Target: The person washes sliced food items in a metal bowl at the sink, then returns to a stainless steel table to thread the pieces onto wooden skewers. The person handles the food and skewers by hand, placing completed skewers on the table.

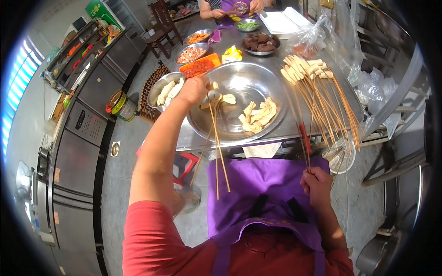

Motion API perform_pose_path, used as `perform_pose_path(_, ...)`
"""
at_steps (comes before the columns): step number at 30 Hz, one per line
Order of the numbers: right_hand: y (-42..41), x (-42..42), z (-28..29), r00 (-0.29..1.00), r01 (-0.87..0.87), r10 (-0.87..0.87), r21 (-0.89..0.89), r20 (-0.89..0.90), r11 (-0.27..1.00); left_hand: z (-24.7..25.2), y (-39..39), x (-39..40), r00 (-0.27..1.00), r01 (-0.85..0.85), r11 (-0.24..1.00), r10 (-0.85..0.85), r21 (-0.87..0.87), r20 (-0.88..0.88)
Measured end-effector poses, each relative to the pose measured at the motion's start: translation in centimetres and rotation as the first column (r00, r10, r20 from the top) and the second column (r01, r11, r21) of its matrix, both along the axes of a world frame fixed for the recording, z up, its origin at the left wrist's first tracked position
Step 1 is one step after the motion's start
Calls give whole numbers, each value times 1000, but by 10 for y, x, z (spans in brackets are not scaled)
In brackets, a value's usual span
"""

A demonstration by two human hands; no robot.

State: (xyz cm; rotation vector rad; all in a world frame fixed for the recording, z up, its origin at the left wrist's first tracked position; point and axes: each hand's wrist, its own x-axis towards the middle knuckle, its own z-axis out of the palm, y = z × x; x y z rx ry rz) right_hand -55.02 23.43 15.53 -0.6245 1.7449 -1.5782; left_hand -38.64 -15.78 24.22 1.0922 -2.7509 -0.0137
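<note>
My left hand (pixel 195 90) is over the left rim of a wide stainless steel basin (pixel 238 138). Its fingertips are by a small pale food piece (pixel 214 85); whether they grip it or a skewer is unclear. Below them, several bamboo skewers (pixel 218 151) lean across the basin's near rim, with pale folded pieces (pixel 221 100) at their upper ends. A heap of pale yellowish tofu-skin-like strips (pixel 259 115) rests at the basin's right side. In front of the purple apron (pixel 241 193), my right hand (pixel 317 183) is closed around thin bamboo skewers (pixel 306 155) pointing upward.
Loaded skewers (pixel 324 100) lie at the table's right. A steel bowl of pale rolls (pixel 171 91), an orange tray of red food (pixel 198 68) and a bowl of dark slices (pixel 260 43) surround the basin. Opposite, a person's hands (pixel 217 13) are busy. A wire strainer (pixel 340 157) hangs right.
</note>
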Motion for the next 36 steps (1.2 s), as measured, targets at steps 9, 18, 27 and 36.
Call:
perform_pose_path(9, 26, -4, -13, 991, 76, -75, -9, 112, 997, 5, 53, -61, 959, 177, 984, -179, 32, 219)
perform_pose_path(18, 33, -7, -9, 991, 11, 4, -112, 132, 994, -35, 74, -93, 948, 14, 955, -107, 297, 301)
perform_pose_path(27, 15, -2, -2, 992, -81, 87, -72, 94, 994, 0, 80, -69, 758, 217, 423, 495, 880, -425)
perform_pose_path(36, -16, 12, 4, 992, -126, 121, -128, -46, 984, 14, 107, -43, 628, 448, 408, 489, 796, -605)
